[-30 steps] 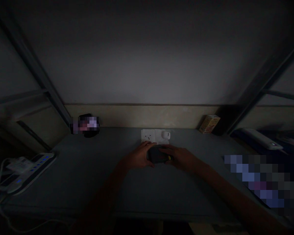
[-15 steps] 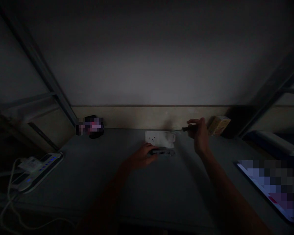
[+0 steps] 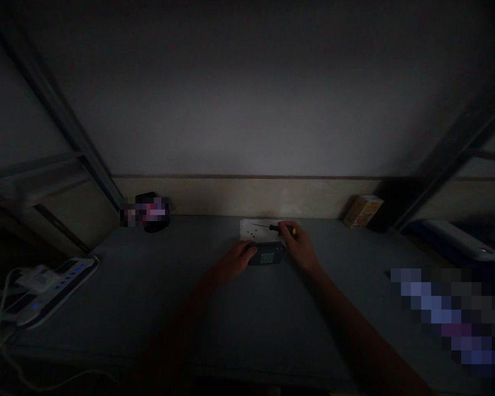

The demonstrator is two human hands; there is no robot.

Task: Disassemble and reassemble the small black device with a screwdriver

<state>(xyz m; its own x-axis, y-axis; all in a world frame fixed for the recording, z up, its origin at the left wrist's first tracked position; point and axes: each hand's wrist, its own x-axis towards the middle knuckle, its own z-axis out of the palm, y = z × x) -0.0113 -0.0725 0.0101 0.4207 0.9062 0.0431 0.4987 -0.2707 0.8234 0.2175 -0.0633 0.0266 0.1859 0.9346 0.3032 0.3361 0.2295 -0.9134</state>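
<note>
A dark box-like device [image 3: 265, 255] with a row of slots and a pale label stands tilted on the desk. At its left end, my left hand [image 3: 240, 256] grips it between thumb and fingers. My right hand [image 3: 296, 242] is closed around a screwdriver [image 3: 274, 227] with a dark and yellow handle, its thin shaft pointing left. That hand is close to the device's right end; whether it touches is hard to tell in the dim light. Behind the device lies a white paper [image 3: 260, 224] with several small dark bits, perhaps screws [image 3: 251, 233], on its left part.
On the left of the grey desk [image 3: 157, 308] lies a power strip [image 3: 61, 291] with a plugged-in adapter and white cable. A small yellowish box [image 3: 363, 211] stands by the wall at the right. Blurred-out items lie at the back left and far right.
My right hand has come down and left with the screwdriver, from beside the yellowish box to the device. The device has been tipped so that its labelled face now shows.
</note>
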